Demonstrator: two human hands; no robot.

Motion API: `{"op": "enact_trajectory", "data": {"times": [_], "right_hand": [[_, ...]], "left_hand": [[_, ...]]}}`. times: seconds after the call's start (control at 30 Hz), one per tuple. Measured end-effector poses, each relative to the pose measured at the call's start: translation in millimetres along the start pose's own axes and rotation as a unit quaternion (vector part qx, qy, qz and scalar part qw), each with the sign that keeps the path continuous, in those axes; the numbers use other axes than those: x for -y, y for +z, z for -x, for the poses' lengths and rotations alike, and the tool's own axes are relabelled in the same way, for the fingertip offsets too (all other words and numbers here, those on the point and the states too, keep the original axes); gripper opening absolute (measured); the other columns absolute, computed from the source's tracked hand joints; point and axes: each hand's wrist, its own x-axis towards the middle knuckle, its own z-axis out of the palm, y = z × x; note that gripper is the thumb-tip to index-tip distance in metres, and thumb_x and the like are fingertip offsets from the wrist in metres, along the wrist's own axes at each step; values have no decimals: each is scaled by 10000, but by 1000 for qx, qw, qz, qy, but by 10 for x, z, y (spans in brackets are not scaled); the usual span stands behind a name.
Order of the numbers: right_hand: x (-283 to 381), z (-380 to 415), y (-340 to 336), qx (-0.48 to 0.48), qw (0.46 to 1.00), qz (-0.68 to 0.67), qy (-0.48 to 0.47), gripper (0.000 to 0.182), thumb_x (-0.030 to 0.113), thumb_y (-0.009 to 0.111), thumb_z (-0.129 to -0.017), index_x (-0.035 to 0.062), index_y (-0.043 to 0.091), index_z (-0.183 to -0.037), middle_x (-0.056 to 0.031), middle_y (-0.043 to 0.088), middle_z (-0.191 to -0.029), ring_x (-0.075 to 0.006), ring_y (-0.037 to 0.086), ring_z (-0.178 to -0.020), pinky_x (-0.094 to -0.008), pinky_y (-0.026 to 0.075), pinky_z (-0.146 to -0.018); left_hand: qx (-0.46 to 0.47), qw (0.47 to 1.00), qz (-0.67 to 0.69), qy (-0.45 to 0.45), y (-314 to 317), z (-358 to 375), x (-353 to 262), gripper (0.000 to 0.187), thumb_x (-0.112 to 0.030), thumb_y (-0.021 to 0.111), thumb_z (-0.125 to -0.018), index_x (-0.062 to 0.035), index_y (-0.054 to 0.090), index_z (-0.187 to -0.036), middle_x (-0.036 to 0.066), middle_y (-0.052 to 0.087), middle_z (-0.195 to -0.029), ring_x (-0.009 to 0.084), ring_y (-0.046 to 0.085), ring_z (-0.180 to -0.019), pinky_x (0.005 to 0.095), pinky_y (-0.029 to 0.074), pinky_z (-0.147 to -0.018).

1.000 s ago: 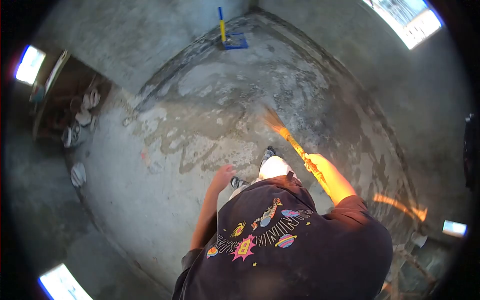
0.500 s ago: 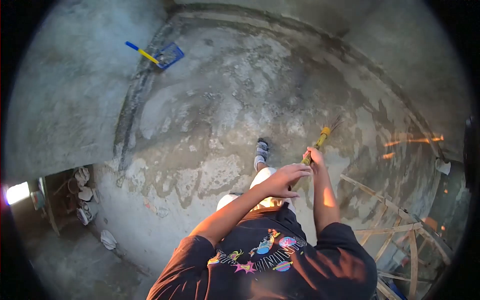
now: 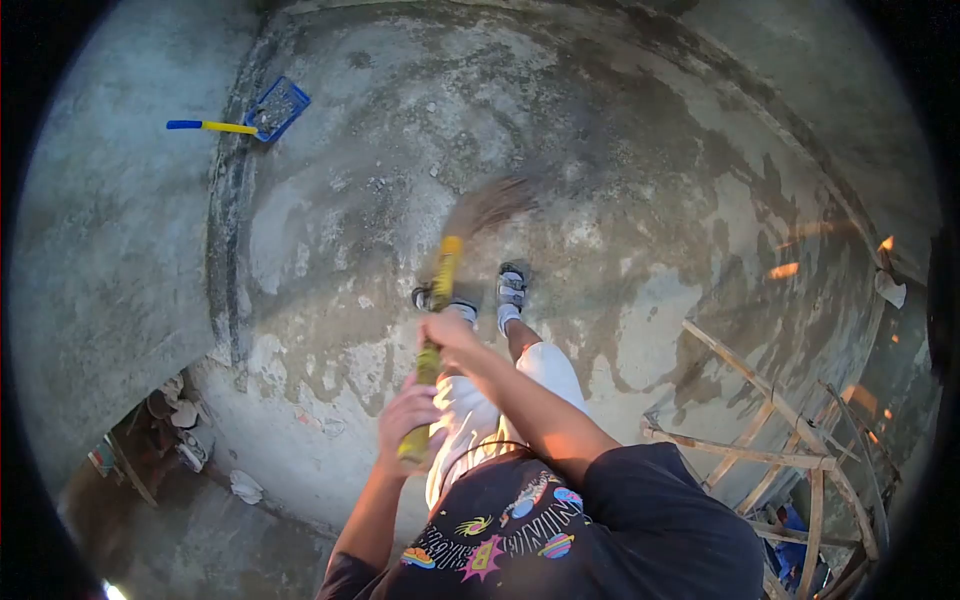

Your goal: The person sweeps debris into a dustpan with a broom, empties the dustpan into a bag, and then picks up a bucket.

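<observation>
Both hands are wrapped tight on the yellow broom handle (image 3: pixel 437 300): left hand (image 3: pixel 408 412) fisted low near its end, right hand (image 3: pixel 449 329) clenched just above it, arm stretched out from the dark printed shirt (image 3: pixel 560 530). Handle runs forward past the two sandalled feet (image 3: pixel 512 284), blurred bristles (image 3: pixel 487 205) over the patchy concrete floor (image 3: pixel 620 180). Off right, a wooden frame (image 3: pixel 790 440); far left by the wall, a blue dustpan (image 3: pixel 275 108) with yellow handle.

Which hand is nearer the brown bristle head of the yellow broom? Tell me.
Right. The right hand grips the yellow broom handle higher, closer to the bristle head; the left hand holds its lower end, farther away.
</observation>
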Motion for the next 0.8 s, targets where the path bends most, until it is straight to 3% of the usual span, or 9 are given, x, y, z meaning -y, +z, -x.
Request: {"op": "enact_trajectory", "data": {"times": [0.1, 0.2, 0.37, 0.43, 0.47, 0.5, 0.6, 0.7, 0.8], "right_hand": [[-118, 10, 594, 29, 997, -65, -12, 116, 34, 596, -736, -2, 551, -635, -91, 543, -564, -195, 502, -431, -338, 383, -389], [132, 379, 774, 25, 987, -158, 18, 235, 16, 605, -712, 27, 436, -874, -67, 528, -622, -171, 531, -459, -288, 384, -368], [93, 245, 225, -128, 949, -226, -178, 339, -68, 587, -653, 32, 358, -882, -90, 503, -626, -202, 536, -462, -336, 488, -419], [211, 168, -157, -137, 950, -198, -197, 255, -18, 590, -682, 42, 412, -854, -71, 508, -629, -192, 544, -467, -314, 489, -428], [96, -227, -534, -185, 957, -107, -198, 428, 51, 605, -687, 31, 356, -1035, -59, 466, -787, -149, 492, -599, -291, 414, -490], [223, -419, -749, -236, 952, -52, -188, 402, 77, 602, -706, 22, 371, -1031, -53, 475, -749, -151, 496, -568, -301, 405, -478], [360, -1195, -1190, -231, 954, 10, -192, 189, 96, 605, -728, 27, 477, -849, -49, 505, -657, -145, 512, -553, -304, 405, -478], [182, -1706, -901, -161, 943, 273, -106, 127, 117, 634, -733, 30, 541, -724, -36, 516, -605, -150, 499, -541, -313, 396, -481], [-215, -1944, 97, -107, 959, 263, 10, 173, 105, 678, -692, 16, 572, -796, -60, 550, -659, -183, 524, -601, -320, 404, -506]], "left_hand": [[-106, 994, -3, -2, -523, 164, -235, 171, -151, 656, -706, -60, 540, -792, 105, 590, -786, 322, 582, -917, 573, 335, -987], [-195, 978, 78, -16, -817, 277, -472, 213, -207, 658, -740, -53, 525, -801, 111, 575, -801, 330, 562, -924, 597, 324, -985], [-227, 941, 251, -16, -829, 319, -414, 263, -239, 700, -748, -40, 556, -841, 120, 612, -844, 331, 577, -949, 591, 340, -975], [-234, 919, 318, -7, -586, 216, -61, 245, -209, 699, -761, -36, 569, -877, 116, 618, -868, 328, 573, -984, 560, 338, -994], [-225, 916, 330, -31, -448, 139, 121, 237, -196, 697, -768, -33, 572, -886, 114, 620, -882, 323, 568, -1000, 534, 343, -995], [-215, 913, 340, -59, -309, 78, 285, 229, -183, 695, -774, -30, 576, -896, 112, 621, -896, 318, 564, -1017, 509, 349, -996], [-218, 922, 313, -63, 126, -219, 671, 230, -211, 673, -803, -27, 574, -899, 113, 615, -924, 317, 552, -1036, 474, 372, -971], [-208, 952, 216, -58, 20, -257, 796, 245, -267, 634, -831, -37, 568, -884, 118, 604, -895, 317, 560, -997, 468, 396, -951], [-342, 928, 128, -69, -545, 44, 831, 290, -317, 642, -821, -39, 560, -835, 102, 612, -807, 304, 612, -876, 499, 427, -920]]}}
